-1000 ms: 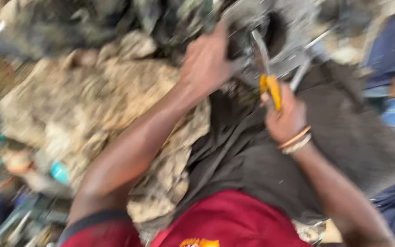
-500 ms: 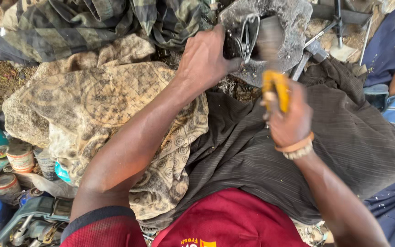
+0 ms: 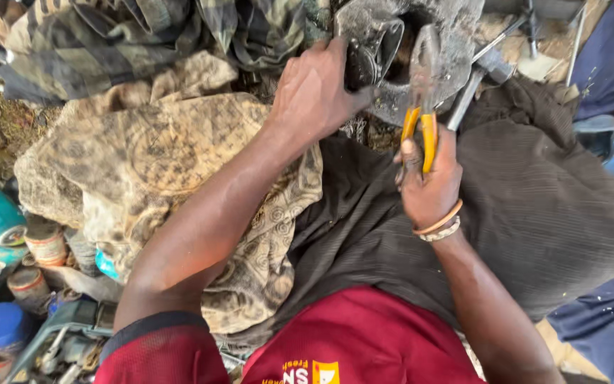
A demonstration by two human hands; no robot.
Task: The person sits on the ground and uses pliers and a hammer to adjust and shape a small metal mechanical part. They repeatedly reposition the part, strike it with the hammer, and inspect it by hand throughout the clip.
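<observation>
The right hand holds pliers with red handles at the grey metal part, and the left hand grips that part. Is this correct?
Not quite: the head view shows that the pliers in the right hand have yellow handles, not red. The rest holds: the left hand grips the grey metal part.

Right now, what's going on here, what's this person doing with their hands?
A person in a red shirt is working on a grimy grey metal part held out in front of them. The left hand grips its dark edge, while the right hand holds yellow-handled pliers with the nose pointed into the part's opening. Worn patterned cloths cover the lap, and paint tins sit at the left.
</observation>
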